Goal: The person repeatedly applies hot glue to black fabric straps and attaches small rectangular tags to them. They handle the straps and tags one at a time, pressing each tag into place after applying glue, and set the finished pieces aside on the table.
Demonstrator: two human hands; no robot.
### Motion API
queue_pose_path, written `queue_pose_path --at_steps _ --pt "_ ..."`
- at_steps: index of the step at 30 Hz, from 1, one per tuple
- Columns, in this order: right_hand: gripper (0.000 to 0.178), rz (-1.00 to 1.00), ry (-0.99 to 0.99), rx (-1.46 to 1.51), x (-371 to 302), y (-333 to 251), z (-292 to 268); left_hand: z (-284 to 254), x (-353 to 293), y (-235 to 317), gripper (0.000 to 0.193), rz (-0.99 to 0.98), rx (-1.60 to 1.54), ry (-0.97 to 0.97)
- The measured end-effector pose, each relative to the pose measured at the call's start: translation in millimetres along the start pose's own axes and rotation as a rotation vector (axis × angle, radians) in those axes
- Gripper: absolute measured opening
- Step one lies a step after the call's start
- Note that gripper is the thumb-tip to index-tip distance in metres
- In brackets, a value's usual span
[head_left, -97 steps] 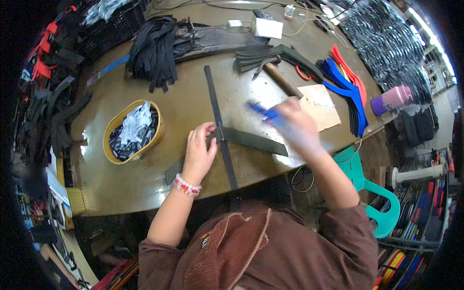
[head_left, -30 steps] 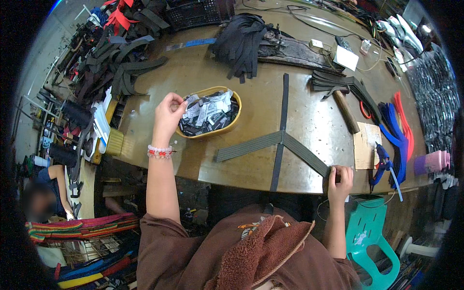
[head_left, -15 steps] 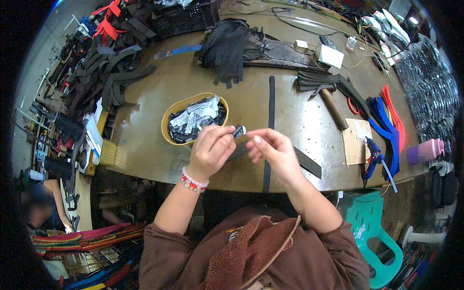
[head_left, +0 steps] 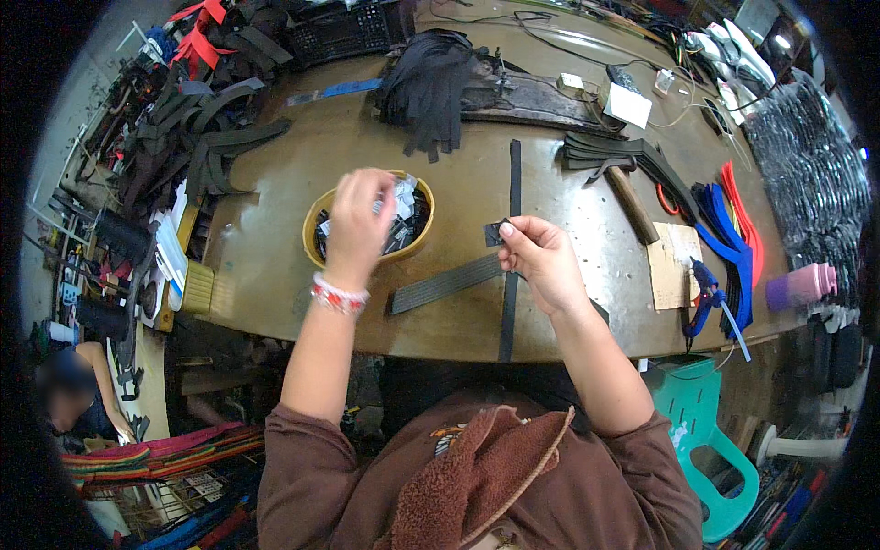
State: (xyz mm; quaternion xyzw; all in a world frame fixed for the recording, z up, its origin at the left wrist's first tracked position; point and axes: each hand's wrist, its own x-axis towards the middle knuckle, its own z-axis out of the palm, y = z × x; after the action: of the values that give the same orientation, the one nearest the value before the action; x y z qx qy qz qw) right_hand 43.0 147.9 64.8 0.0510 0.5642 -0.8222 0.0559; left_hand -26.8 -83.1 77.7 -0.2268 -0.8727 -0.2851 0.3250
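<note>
My right hand (head_left: 543, 261) pinches a small black fabric label (head_left: 492, 235) between thumb and fingers, just above the table. Over the yellow oval tub (head_left: 424, 246) hovers my left hand (head_left: 359, 215), smeared by motion, so its grip does not show. Black and white labels (head_left: 403, 225) fill the tub, partly hidden by that hand. A dark ribbed strap (head_left: 440, 286) lies slantwise below, its middle covered by my right hand. A narrow black strip (head_left: 508, 325) runs away from the table's near edge, passing behind my right fingers.
A hammer (head_left: 632, 206) lies on the right, near a cardboard piece (head_left: 676, 266), a blue glue gun (head_left: 706, 284) and blue straps (head_left: 733, 234). Bundled black straps (head_left: 426, 92) sit at the back. A green plastic chair (head_left: 687, 403) stands at the right. Another person works at far left.
The small label has passed from my left hand to my right. My left hand has moved left and away, over the tub. The ribbed strap shows more now.
</note>
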Motion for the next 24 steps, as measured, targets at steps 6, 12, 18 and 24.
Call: queue_pose_path --at_steps 6,12,18,24 --pt "0.013 -0.018 0.023 -0.057 -10 3 4 6 -17 41 0.026 -0.327 -0.537 -0.260" --pt "0.005 -0.067 0.101 -0.216 -11 5 -17 39 -42 55 0.024 -0.572 -0.967 -0.407" --pt "0.010 0.041 0.151 -0.657 6 18 -57 43 -42 56 0.034 -0.038 -0.156 -0.353" --pt "0.010 0.014 0.210 -0.803 10 41 -64 19 -87 83 0.032 0.129 -0.423 -0.690"
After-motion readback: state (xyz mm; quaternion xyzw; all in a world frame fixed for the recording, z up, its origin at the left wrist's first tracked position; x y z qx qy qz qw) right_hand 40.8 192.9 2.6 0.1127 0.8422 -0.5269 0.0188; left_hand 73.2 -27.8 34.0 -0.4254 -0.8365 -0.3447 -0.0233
